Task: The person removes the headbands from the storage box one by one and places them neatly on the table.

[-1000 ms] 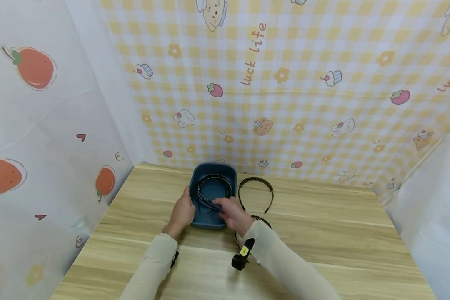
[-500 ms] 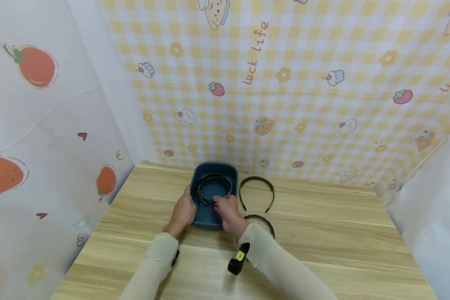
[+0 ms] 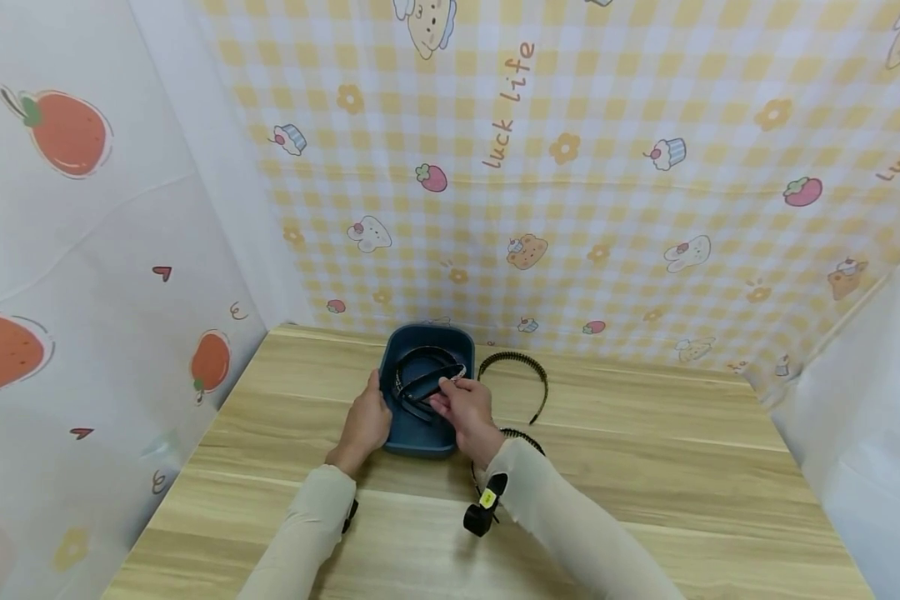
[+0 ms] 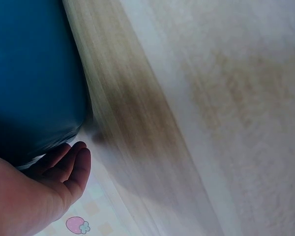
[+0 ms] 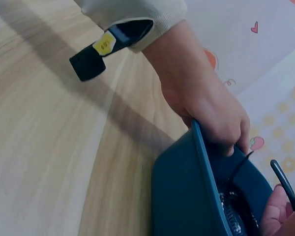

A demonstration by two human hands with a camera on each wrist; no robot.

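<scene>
A dark blue plastic bin [image 3: 418, 450] stands on the table near the back wall. My left hand [image 3: 365, 423] grips its left side; in the right wrist view that hand [image 5: 209, 105] is bent over the rim, and in the left wrist view some fingers [image 4: 78, 169] lie against the outside. Over the bin, my right hand [image 3: 468, 410] pinches a thin black headband [image 3: 429, 382] near one end, tilted up from the others. Several more black headbands [image 3: 423, 350] lie curved together inside the bin.
Right of the bin, a toothed dark headband [image 3: 516, 356] lies on the wooden table [image 3: 660, 450]. A second one [image 3: 523, 435] lies nearer, partly hidden by the right forearm. A yellow checked cloth [image 3: 570, 208] covers the wall close behind the bin.
The right hand has shifted slightly among the headbands, and one headband is now raised and tilted in its fingers. The left hand and the bin have stayed in place.
</scene>
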